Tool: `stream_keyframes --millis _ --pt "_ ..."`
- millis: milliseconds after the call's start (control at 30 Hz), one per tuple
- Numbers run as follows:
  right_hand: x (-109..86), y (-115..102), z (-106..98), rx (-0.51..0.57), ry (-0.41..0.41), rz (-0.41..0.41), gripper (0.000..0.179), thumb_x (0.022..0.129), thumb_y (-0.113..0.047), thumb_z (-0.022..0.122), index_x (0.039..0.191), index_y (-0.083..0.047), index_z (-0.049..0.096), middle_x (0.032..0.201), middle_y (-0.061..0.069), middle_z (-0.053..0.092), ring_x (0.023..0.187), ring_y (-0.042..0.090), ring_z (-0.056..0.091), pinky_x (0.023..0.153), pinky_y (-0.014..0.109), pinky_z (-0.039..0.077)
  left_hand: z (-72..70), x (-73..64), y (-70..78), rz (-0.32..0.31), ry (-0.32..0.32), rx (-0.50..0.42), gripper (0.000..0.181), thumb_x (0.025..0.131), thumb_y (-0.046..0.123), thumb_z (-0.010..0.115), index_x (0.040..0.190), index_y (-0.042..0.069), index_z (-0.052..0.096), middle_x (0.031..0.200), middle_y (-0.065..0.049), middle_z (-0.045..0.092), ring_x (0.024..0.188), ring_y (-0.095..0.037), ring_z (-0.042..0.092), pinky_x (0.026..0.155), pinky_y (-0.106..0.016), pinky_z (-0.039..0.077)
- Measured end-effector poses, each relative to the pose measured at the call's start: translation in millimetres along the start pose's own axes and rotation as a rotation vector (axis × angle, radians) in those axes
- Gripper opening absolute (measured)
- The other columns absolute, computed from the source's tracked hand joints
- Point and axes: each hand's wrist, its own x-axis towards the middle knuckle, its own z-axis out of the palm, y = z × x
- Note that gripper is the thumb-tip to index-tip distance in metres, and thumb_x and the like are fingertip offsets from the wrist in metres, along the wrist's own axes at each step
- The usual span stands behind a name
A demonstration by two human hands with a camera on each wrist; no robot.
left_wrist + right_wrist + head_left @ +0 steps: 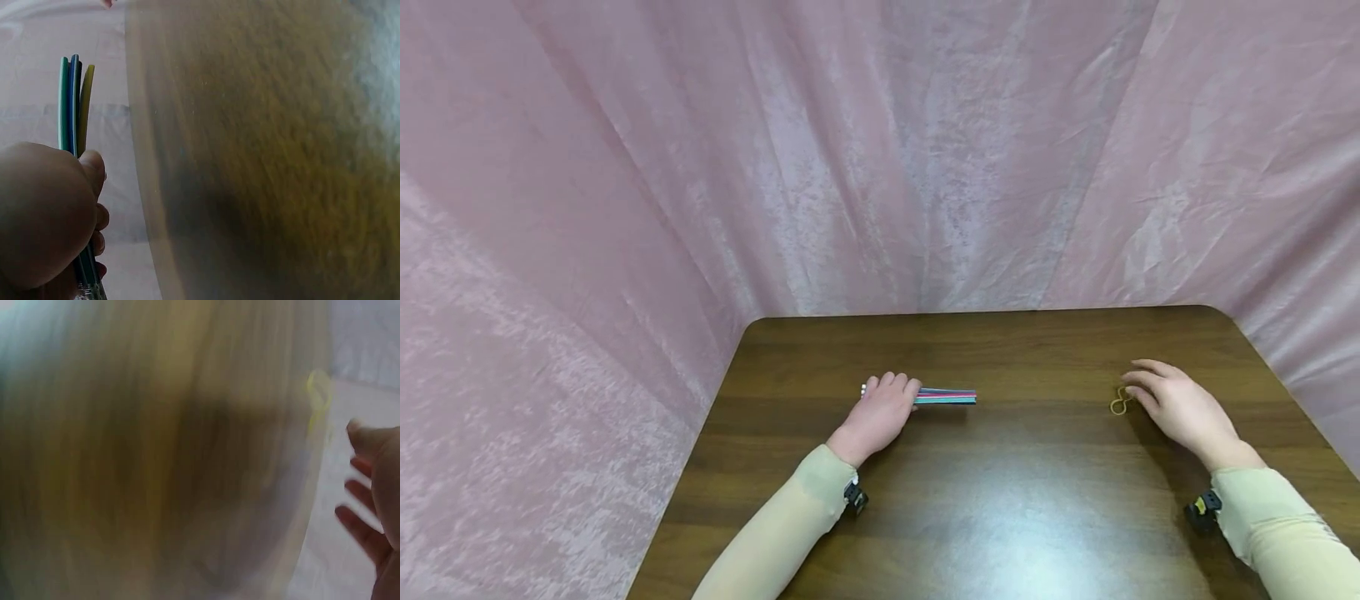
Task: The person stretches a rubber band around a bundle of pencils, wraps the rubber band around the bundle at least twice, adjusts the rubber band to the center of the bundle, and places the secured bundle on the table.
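My left hand [881, 411] grips a bundle of slim coloured sticks [947, 397] over the left part of the table, blue, pink and light blue lengths sticking out to the right and whitish ends on the left. The left wrist view shows green, blue and yellow sticks [75, 106] rising past the thumb; the fist covers their middle. Farther right, my right hand [1183, 408] is at a thin yellow rubber band [1124, 400] twisted into a figure eight. In the right wrist view, thumb and fingers are spread and apart from the band [310, 419].
A brown wood-grain table [1000, 467] with rounded far corners lies under both hands. Pink velvety curtains [925, 167] hang behind it and along its sides. Small black cameras [854, 496] are strapped at the wrists.
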Motion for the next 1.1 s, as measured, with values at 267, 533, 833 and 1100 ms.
stream_keyframes --millis 267,533,833,1100 --pt "15.1 15.0 -7.7 -0.145 0.007 -0.36 0.024 0.08 -0.006 0.089 0.101 -0.016 0.08 0.107 0.002 0.071 0.098 0.028 0.069 0.081 0.05 0.057 -1.2 -1.5 2.8 0.031 0.016 -0.002 0.019 0.111 0.026 0.06 0.122 0.011 0.056 0.103 -0.002 0.057 0.092 -0.022 0.05 0.08 -0.037 0.036" --pt "21.3 17.9 -7.4 -0.158 -0.034 -0.403 0.03 0.076 -0.003 0.09 0.1 -0.019 0.08 0.108 0.003 0.07 0.099 0.028 0.068 0.078 0.051 0.057 0.1 0.9 4.5 0.023 0.016 -0.024 0.02 0.11 0.026 0.061 0.122 0.011 0.056 0.103 -0.002 0.058 0.094 -0.023 0.051 0.081 -0.038 0.037" --pt "19.6 22.8 -5.6 -0.156 -0.04 -0.4 0.029 0.077 -0.009 0.091 0.09 -0.028 0.074 0.108 0.0 0.068 0.096 0.026 0.065 0.077 0.049 0.055 2.8 3.8 4.9 0.01 0.014 -0.007 0.023 0.111 0.03 0.059 0.122 0.01 0.054 0.103 -0.002 0.057 0.093 -0.023 0.05 0.081 -0.038 0.037" --pt "20.7 10.8 -9.6 0.015 -0.041 -0.129 0.019 0.087 -0.017 0.09 0.087 -0.026 0.073 0.101 -0.004 0.072 0.099 0.027 0.066 0.085 0.044 0.05 0.1 1.7 5.7 0.003 -0.017 -0.027 0.022 0.112 0.029 0.058 0.123 0.011 0.055 0.104 -0.001 0.057 0.094 -0.022 0.05 0.081 -0.037 0.036"
